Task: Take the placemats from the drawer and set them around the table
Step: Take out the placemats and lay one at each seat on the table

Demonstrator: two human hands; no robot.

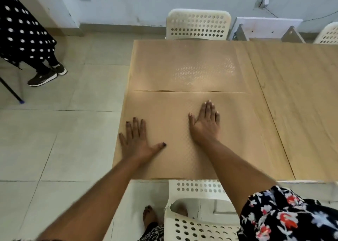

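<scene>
Two tan, finely textured placemats lie flat on the wooden table [292, 94], one behind the other at its left end. The near placemat [173, 112] reaches the table's front edge; the far placemat [164, 67] touches it along a seam and shows a shiny patterned patch. My left hand [137, 138] rests palm down, fingers spread, on the near mat's left part. Flat on the same mat, right of centre, lies my right hand [206, 121]. Neither hand grips anything. No drawer is in view.
A white perforated chair [198, 24] stands at the table's far side, another [193, 222] right below me at the near side, a third [329, 34] at far right. A person in a dotted dress [23, 34] stands on the tiled floor at left.
</scene>
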